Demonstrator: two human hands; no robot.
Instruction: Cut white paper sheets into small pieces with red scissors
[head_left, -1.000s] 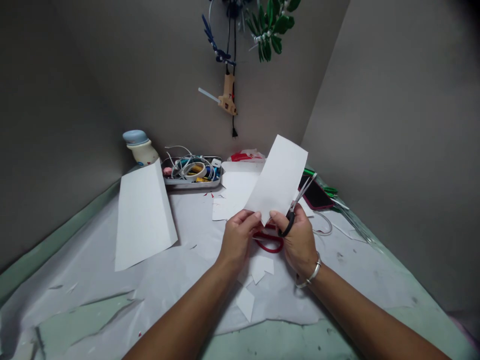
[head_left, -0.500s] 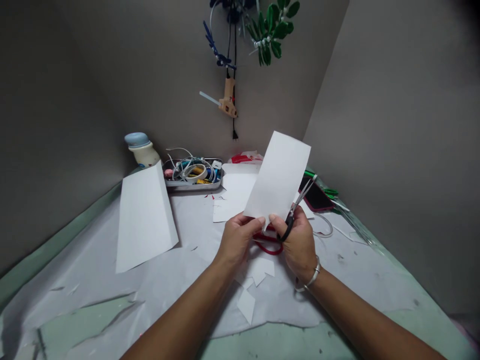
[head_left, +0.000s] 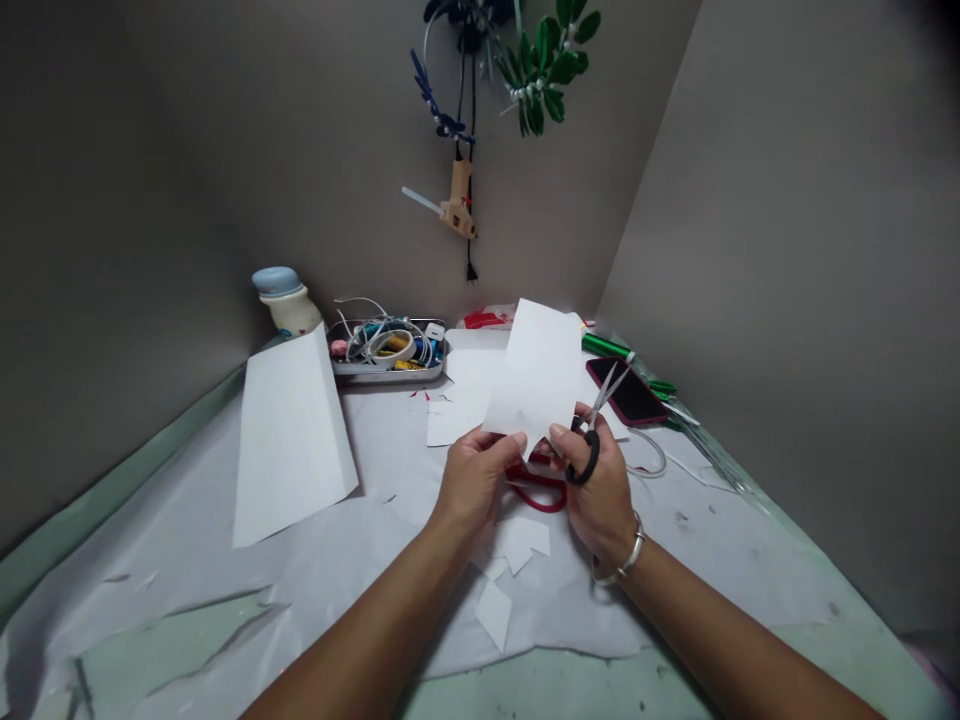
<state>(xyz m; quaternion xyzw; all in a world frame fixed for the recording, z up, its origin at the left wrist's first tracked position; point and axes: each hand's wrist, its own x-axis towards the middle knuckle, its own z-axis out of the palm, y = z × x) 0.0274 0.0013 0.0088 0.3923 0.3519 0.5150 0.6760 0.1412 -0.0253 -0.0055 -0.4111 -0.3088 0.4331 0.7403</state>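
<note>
A white strip of paper (head_left: 538, 375) is raised over the table, its lower edge cut to a point. My left hand (head_left: 474, 475) pinches its lower left corner between thumb and fingers. Black-handled scissors (head_left: 592, 435) hang in my right hand (head_left: 600, 490), their blades parted and pointing up and away from the paper. The right thumb lies near the paper's lower right edge; whether it grips the paper I cannot tell. Beneath the hands is a red-handled tool (head_left: 541, 497), partly hidden. Small white paper offcuts (head_left: 495, 612) lie just in front.
A folded white sheet (head_left: 292, 440) stands at the left. Behind it are a lidded jar (head_left: 287, 300) and a metal tray (head_left: 390, 375) of tape, cord and spools. A phone (head_left: 626, 390) lies at the right. A glue gun (head_left: 457, 205) hangs on the wall.
The paper has tilted, its top swinging left and lower. The scissors have turned slightly in my right hand, which has shifted a little right. My left hand stays nearly in place.
</note>
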